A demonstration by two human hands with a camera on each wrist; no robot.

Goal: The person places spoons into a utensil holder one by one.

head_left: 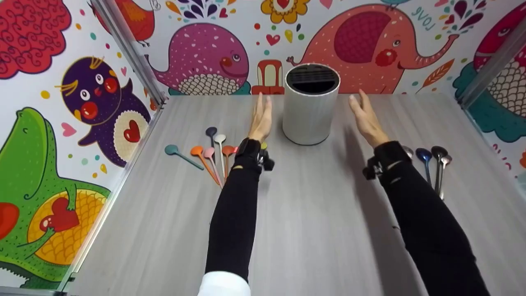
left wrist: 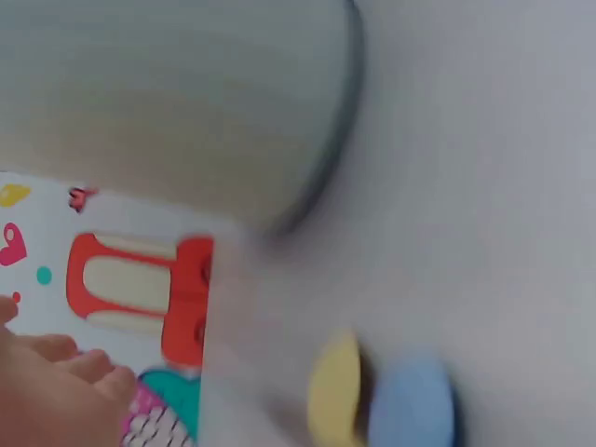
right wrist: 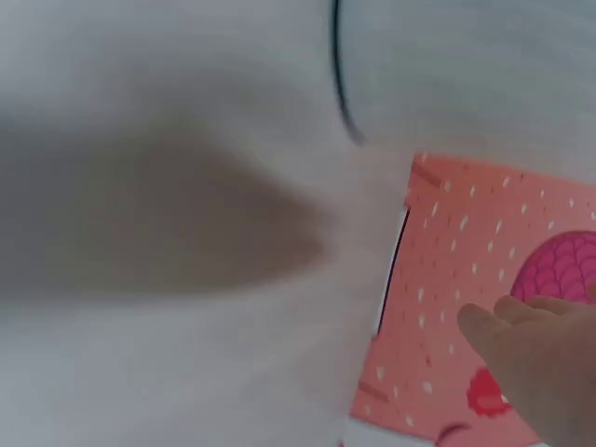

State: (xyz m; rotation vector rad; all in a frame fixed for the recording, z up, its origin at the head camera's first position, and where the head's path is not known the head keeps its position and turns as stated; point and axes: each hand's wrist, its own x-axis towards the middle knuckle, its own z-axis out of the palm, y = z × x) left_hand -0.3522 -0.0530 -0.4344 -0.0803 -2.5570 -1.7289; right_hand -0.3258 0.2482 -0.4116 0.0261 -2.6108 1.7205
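A white cylindrical holder (head_left: 308,119) with a dark, slotted opening at its top stands upright near the back of the table. My left hand (head_left: 260,119) is held up just left of it, fingers straight and palm turned inward. On the other side, a wider gap separates the holder from my right hand (head_left: 367,119), whose fingers are also extended. Neither hand holds anything. In the left wrist view, the holder's side (left wrist: 168,102) is apart from the fingers, and a yellow spoon head (left wrist: 335,396) and a blue one (left wrist: 412,405) lie below it, blurred.
Several coloured spoons, among them a teal one (head_left: 183,156) and an orange one (head_left: 205,164), lie left of my left forearm, which partly covers the group. Metallic spoons, including a dark blue one (head_left: 425,160), lie beyond my right forearm. Cartoon-printed walls (head_left: 279,53) enclose the grey table (head_left: 304,230).
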